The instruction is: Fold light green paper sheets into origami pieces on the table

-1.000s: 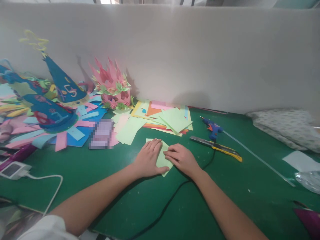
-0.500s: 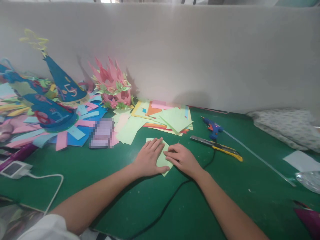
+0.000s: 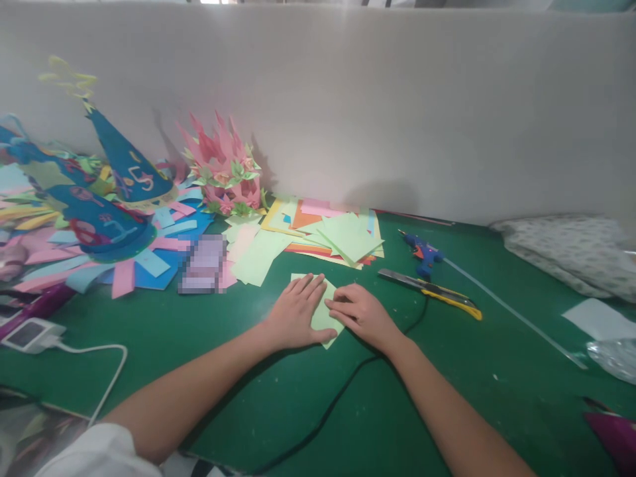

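While almost nothing shifts over the last 1 second, my 2 hands stay pressed on the light green paper sheet (image 3: 322,319), which lies on the green table (image 3: 238,377) just below the centre of the frame. My left hand (image 3: 295,315) lies flat on it with fingers stretched out; my right hand (image 3: 362,313), fingers loosely curled, pins its right edge. Neither grips anything. I judge I am holding a crease down. To the right, the glue gun (image 3: 421,253) and utility knife (image 3: 432,291) lie apart from my hands.
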Tool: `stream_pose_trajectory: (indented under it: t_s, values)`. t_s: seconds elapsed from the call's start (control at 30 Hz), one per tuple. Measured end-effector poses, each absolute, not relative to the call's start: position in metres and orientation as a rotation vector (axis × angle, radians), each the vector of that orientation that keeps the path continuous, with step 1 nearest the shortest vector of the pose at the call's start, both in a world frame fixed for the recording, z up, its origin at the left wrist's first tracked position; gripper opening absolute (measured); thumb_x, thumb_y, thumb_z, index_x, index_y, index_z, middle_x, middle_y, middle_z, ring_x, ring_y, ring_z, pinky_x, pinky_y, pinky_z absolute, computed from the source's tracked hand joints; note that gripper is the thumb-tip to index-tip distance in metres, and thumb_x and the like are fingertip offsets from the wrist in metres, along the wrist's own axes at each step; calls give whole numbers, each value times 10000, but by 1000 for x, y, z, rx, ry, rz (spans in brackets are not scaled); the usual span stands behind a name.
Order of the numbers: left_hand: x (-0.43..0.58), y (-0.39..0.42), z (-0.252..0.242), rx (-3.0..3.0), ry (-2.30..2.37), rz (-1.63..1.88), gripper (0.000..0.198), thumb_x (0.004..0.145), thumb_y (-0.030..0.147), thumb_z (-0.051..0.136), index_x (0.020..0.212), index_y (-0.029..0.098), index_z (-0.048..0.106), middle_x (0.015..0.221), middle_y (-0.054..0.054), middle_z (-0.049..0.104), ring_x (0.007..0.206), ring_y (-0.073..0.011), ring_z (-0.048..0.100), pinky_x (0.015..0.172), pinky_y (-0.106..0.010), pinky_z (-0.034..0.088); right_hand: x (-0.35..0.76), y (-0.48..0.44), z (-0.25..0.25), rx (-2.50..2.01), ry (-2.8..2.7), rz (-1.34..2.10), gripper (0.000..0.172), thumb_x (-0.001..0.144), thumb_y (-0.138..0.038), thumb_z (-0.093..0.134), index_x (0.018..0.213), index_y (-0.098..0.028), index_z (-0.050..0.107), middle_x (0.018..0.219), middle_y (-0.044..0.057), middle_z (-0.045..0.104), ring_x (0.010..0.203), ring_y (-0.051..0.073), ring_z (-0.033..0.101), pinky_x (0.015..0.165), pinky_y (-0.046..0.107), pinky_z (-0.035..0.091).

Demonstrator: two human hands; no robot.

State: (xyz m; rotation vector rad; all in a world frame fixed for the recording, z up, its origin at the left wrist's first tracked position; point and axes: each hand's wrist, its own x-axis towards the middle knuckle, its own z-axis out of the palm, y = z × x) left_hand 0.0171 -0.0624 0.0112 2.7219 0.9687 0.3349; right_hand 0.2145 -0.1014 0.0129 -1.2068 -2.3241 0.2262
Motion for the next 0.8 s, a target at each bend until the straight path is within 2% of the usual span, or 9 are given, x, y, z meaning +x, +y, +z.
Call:
stream_pose_trajectory:
  t_s: [0.8]
  values:
    - [17, -60, 13, 2712, 954, 341, 887, 728, 721, 458, 1388, 142, 329, 1482, -118, 290, 1363, -312, 241, 1098, -463, 218, 215, -101, 14, -1201, -2345, 236, 242, 928, -298, 466, 1009, -216, 679, 911, 67, 615, 849, 187, 506, 776, 355, 427]
